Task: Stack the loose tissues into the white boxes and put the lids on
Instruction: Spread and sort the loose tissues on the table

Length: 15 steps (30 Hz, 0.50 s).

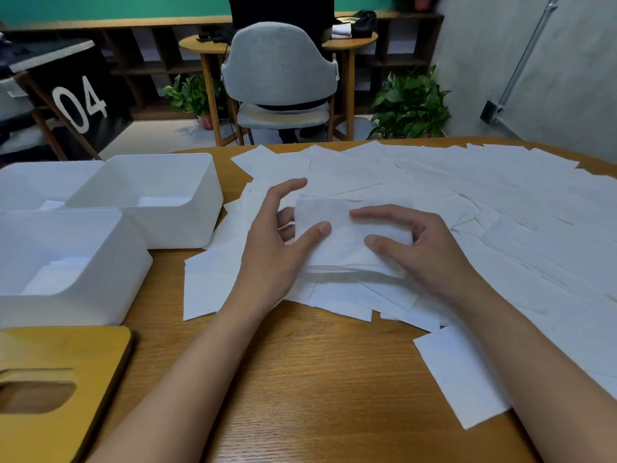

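A small stack (pixel 337 242) of tissues sits on top of the loose tissues (pixel 484 208), which cover the middle and right of the desk (pixel 317 379). The left hand (pixel 280 238) pinches the stack's left edge, thumb on top and curled fingers tucked beneath, with the index finger lifted clear. The right hand (pixel 430 245) curves over the right edge, its thumb and index finger lying on the top sheet and the other fingers curled at the side. Three open white boxes (pixel 110 262) stand together on the left, each with a few tissues at the bottom. A wooden lid (pixel 66 349) with a slot lies flat at the near left corner
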Tool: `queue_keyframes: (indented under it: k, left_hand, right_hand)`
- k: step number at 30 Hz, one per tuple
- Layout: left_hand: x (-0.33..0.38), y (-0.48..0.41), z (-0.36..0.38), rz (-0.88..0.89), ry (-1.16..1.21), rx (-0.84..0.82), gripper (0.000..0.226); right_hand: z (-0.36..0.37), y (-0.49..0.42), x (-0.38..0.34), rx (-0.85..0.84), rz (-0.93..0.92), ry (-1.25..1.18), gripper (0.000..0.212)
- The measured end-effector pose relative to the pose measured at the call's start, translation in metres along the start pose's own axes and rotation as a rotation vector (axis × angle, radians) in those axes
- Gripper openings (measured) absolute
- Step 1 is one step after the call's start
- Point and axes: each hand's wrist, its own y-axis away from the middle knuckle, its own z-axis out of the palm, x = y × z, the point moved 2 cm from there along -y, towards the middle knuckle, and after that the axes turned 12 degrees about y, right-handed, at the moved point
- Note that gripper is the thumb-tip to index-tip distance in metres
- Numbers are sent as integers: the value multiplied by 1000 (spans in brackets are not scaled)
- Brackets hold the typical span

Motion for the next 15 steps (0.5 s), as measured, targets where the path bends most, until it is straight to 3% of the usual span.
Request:
queue_keyframes:
  k: [3,6,9,15]
  left_hand:
    - [-5,0,0,198,-237,-15,62]
    - [-12,4,8,349,-446,-313,41]
    - [-24,7,21,332,-514,-557,34]
    - [-29,6,34,463,-581,-539,14]
  right_hand:
    - [-8,-4,8,179,59,28,39]
    - [-17,-7,15,284,94,28,40]
    - [-19,-7,17,307,98,40,40]
    - [-19,-8,19,309,99,43,41]
